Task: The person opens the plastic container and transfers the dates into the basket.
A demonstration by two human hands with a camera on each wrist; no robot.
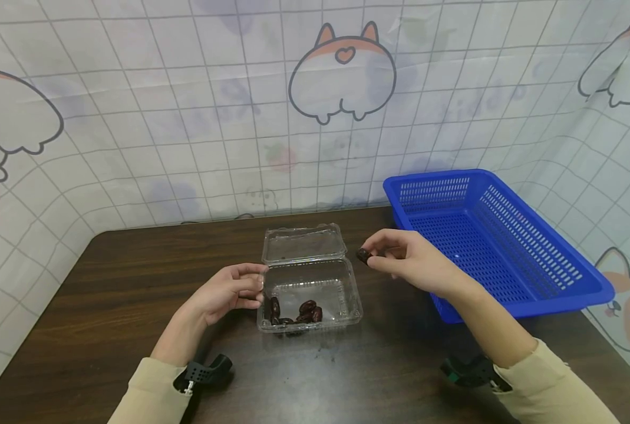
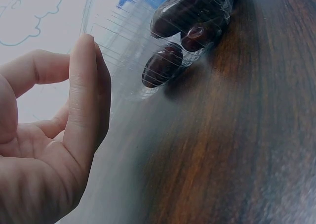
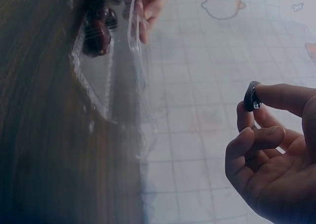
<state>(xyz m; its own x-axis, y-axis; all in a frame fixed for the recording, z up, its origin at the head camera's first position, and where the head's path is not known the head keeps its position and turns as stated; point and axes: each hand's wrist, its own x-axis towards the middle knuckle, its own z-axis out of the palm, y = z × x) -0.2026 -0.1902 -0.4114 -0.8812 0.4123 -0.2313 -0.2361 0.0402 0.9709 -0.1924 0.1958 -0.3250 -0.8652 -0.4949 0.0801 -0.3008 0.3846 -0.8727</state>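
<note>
My right hand (image 1: 407,259) pinches a dark brown date (image 1: 364,255) between thumb and fingertips, held up to the right of a clear plastic clamshell box (image 1: 353,288). In the right wrist view the same date (image 3: 253,96) shows shiny at the fingertips. The box stands on the table with its lid (image 1: 304,243) folded back behind it. Several dates (image 1: 307,307) lie in the box, toward its front and left side. My left hand (image 1: 230,292) holds the box's left rim with bent fingers. Close up in the left wrist view are that hand's fingers (image 2: 83,90).
A blue plastic basket (image 1: 553,309) with slotted walls stands at the right, behind my right forearm. The dark wood-grain table (image 1: 108,294) meets a tiled-pattern wall covering (image 1: 214,147) at the back. A dark wrist mount (image 1: 205,371) sits at each sleeve.
</note>
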